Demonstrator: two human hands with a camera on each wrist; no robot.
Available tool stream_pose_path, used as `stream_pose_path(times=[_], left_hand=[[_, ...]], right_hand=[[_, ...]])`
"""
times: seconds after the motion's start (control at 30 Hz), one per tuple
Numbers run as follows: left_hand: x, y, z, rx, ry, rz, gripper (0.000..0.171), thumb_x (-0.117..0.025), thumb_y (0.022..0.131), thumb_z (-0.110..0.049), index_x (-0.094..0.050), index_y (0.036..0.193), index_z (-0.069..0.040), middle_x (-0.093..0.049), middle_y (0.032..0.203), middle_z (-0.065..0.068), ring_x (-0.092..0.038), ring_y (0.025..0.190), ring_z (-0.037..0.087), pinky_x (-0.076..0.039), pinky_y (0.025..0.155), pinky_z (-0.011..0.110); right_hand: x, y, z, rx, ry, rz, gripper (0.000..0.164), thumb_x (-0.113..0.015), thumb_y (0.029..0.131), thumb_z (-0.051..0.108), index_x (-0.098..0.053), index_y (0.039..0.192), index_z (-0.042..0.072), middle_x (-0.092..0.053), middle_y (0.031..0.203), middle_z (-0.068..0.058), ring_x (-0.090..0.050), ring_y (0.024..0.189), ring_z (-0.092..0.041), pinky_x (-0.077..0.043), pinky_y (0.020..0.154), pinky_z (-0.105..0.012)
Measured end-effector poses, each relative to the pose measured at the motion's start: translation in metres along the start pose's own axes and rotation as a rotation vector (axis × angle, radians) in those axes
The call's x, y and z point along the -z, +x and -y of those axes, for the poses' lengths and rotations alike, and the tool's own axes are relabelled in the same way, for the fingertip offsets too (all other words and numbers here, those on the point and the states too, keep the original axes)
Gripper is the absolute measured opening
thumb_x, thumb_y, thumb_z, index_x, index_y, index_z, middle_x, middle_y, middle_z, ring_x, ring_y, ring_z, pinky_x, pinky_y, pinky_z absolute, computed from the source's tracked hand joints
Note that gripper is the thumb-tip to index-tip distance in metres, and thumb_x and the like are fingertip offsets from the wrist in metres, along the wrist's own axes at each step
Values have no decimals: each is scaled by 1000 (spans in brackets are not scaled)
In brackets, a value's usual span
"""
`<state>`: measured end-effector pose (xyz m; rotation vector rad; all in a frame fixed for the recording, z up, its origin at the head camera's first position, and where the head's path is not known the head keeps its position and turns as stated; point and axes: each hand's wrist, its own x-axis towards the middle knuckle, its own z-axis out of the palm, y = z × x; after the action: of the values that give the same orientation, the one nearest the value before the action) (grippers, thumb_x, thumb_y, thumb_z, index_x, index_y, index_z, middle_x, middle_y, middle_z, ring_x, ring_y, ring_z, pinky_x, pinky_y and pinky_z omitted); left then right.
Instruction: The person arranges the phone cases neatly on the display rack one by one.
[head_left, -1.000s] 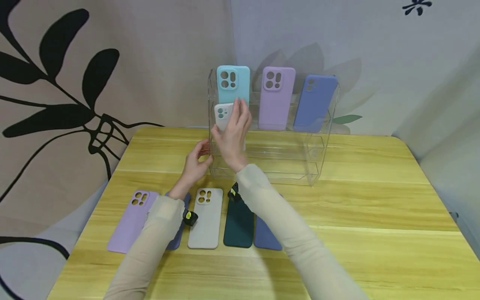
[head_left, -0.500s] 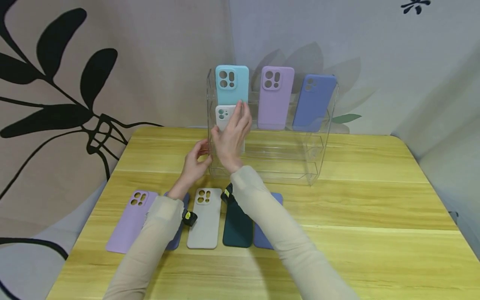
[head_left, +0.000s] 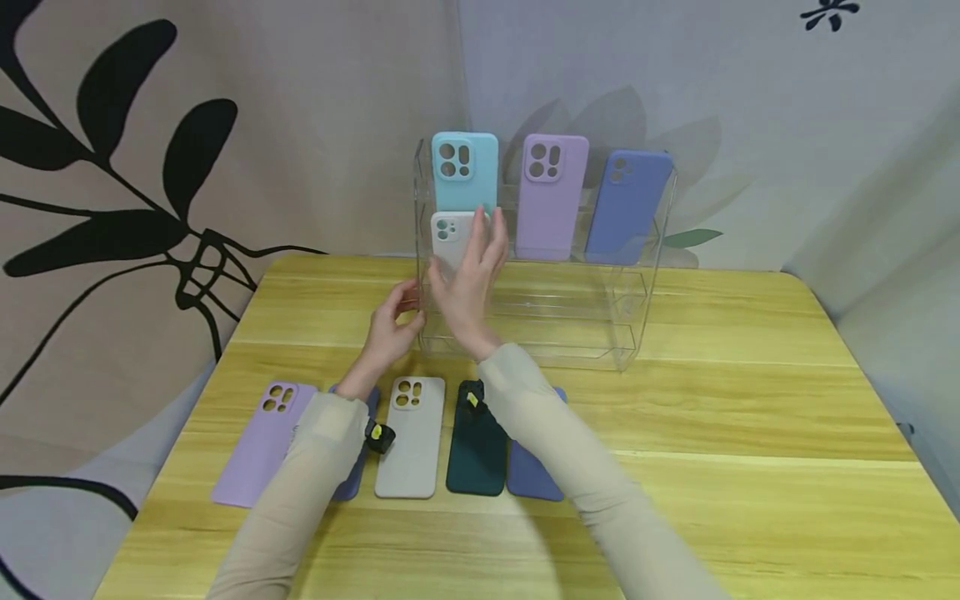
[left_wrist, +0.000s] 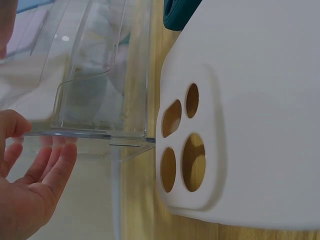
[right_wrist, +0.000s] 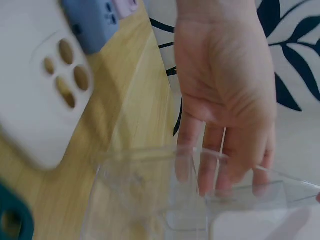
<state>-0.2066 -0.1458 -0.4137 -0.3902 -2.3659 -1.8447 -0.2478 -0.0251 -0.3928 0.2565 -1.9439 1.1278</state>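
A clear stepped display stand (head_left: 555, 333) stands at the back of the table. My left hand (head_left: 386, 333) grips its left side panel (left_wrist: 100, 135), thumb on one face and fingers behind the other, as the left wrist view shows. In the stand's left column a small white phone case (head_left: 450, 230) leans one step below a turquoise phone case (head_left: 465, 193). Over the white case's front is my right hand (head_left: 468, 304), its fingers spread and fairly straight, thumb near the left edge. The right wrist view shows the left hand (right_wrist: 225, 90) at the panel.
A lilac phone case (head_left: 555, 208) and a blue phone case (head_left: 628, 204) lean on the stand's upper step. Along the front lie a lilac case (head_left: 258, 450), a white case (head_left: 408, 454), a dark green case (head_left: 477, 458) and two blue ones partly under the sleeves.
The white case has sunk slightly in the stand. My right hand has shifted a little down and right, and its fingers have spread off the case's face. My left hand stays put.
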Motion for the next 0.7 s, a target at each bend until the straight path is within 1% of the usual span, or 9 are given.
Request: stream_pose_path(times=[0.07, 0.13, 0.23, 0.33, 0.4, 0.5, 0.6, 0.63, 0.7], left_hand=[[0, 0, 0, -6, 4, -2, 47, -49, 84, 17, -38, 130, 17, -48, 118, 36, -49, 109, 47, -45, 95, 48], [-1, 0, 0, -3, 8, -5, 47, -50, 84, 17, -39, 130, 16, -48, 119, 35, -49, 109, 46, -48, 92, 37], [0, -1, 0, 3, 14, -7, 48, -51, 84, 16, -39, 130, 16, -48, 119, 35, -50, 109, 46, -47, 84, 19], [0, -1, -1, 3, 10, -4, 48, -51, 84, 16, -38, 130, 17, -47, 119, 36, -49, 109, 47, -44, 80, 12], [0, 0, -2, 3, 11, -3, 48, -51, 84, 16, -38, 130, 17, -48, 119, 36, -50, 109, 46, -45, 81, 13], [0, 0, -2, 1, 9, -4, 47, -51, 84, 16, -38, 130, 17, -48, 118, 36, -50, 108, 46, -48, 89, 28], [-1, 0, -1, -5, 2, -5, 47, -51, 84, 17, -38, 130, 18, -47, 118, 37, -49, 108, 47, -44, 95, 46], [-1, 0, -1, -8, -1, -4, 48, -50, 84, 17, -38, 130, 19, -47, 118, 38, -49, 108, 48, -42, 95, 50], [-1, 0, -1, -14, -2, -4, 47, -50, 84, 18, -37, 129, 19, -47, 117, 38, -49, 107, 48, -41, 96, 52]], right_hand=[[9, -1, -2, 22, 57, 26, 85, -74, 70, 0, -28, 141, -8, -19, 144, -26, -22, 132, -34, -24, 109, -41], [18, -3, -3, 25, 94, 60, 83, -74, 71, -1, -29, 140, -7, -21, 144, -25, -25, 131, -33, -28, 107, -40], [32, -5, -6, 24, 127, 112, 79, -74, 72, -2, -31, 139, -8, -26, 142, -25, -27, 131, -32, -30, 107, -38], [44, -9, -8, 24, 138, 150, 77, -73, 73, -2, -33, 137, -9, -30, 140, -25, -31, 130, -33, -30, 108, -38], [51, -13, -11, 22, 138, 174, 76, -73, 72, -2, -34, 137, -10, -31, 139, -24, -32, 130, -33, -29, 109, -37], [61, -18, -15, 19, 139, 197, 75, -73, 72, -3, -34, 136, -10, -32, 138, -24, -33, 129, -33, -29, 109, -37], [70, -22, -21, 24, 131, 207, 75, -74, 72, -5, -35, 136, -10, -33, 138, -25, -33, 129, -34, -30, 109, -39], [73, -23, -23, 26, 133, 209, 75, -74, 72, -5, -35, 136, -9, -33, 137, -25, -33, 129, -34, -30, 108, -40], [79, -26, -28, 31, 133, 210, 75, -73, 72, -7, -35, 136, -10, -33, 137, -26, -32, 129, -34, -30, 108, -41]])
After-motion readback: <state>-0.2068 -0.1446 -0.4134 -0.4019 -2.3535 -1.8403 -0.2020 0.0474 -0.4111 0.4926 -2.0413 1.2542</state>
